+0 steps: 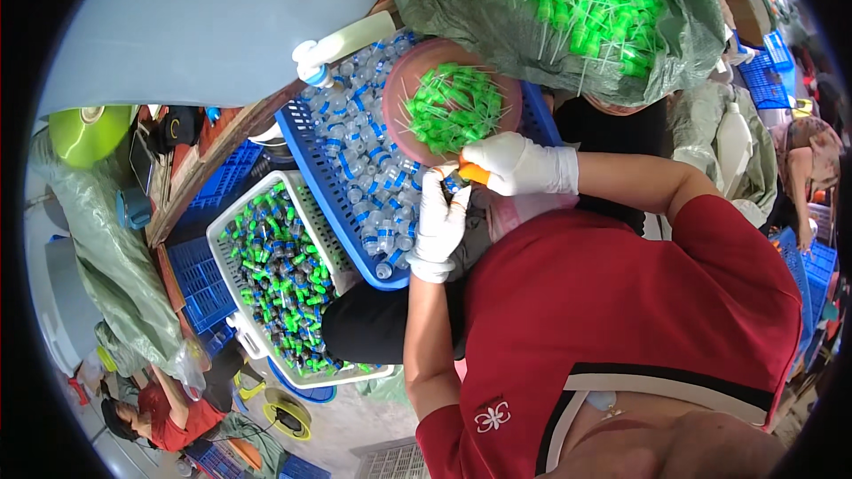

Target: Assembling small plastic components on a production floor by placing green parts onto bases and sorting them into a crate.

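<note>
Both my hands wear white gloves and meet over the edge of a blue crate full of small clear bottles with blue labels. My left hand grips one small bottle from below. Above it, my right hand presses on the bottle's top, with an orange piece at its fingertips. Just beyond my hands, a pink bowl rests on the crate, holding green pump caps with thin white tubes.
A white basket of bottles with green caps sits left of the crate. A large grey sack of green caps lies at the top. Blue crates are stacked left, a white bottle lies behind, and another person crouches lower left.
</note>
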A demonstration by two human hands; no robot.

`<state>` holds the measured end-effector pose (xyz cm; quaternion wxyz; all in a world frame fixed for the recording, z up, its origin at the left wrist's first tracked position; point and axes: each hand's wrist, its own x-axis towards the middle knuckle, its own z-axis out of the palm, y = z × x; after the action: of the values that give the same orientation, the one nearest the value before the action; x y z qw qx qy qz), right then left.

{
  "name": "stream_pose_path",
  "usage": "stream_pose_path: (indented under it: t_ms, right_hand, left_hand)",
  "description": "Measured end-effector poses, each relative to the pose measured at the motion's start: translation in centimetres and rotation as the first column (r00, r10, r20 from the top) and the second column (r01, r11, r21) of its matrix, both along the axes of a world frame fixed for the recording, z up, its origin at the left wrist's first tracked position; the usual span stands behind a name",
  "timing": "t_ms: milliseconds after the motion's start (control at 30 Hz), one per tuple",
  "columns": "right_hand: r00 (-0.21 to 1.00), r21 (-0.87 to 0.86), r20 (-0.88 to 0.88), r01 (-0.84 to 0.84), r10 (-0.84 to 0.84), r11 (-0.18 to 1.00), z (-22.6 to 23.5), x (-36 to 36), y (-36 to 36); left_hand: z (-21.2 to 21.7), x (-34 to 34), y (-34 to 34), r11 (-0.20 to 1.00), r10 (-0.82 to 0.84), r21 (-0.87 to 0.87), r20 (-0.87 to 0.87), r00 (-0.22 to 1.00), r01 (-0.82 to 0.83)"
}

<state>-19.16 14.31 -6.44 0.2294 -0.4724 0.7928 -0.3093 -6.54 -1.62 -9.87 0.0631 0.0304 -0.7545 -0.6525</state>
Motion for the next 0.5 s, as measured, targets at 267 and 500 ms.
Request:
stream_pose_path:
  t_ms: [267,500]
  right_hand:
    - [0.974,-0.193,0.216,-0.029,0.071,0.981,-2.3,-0.9,-1.9]
    - [0.906,0.16,-0.391,0.239,-0.161,0.958,-5.5,-8.1,-3.3]
  left_hand:
    - [0.7,2.0,-1.2,0.701,0.207,-0.645,-0.224,0.952,-0.305]
    - [2.0,1.9,-9.5,0.114,0.506,-0.902,-0.309,0.806,-0.417]
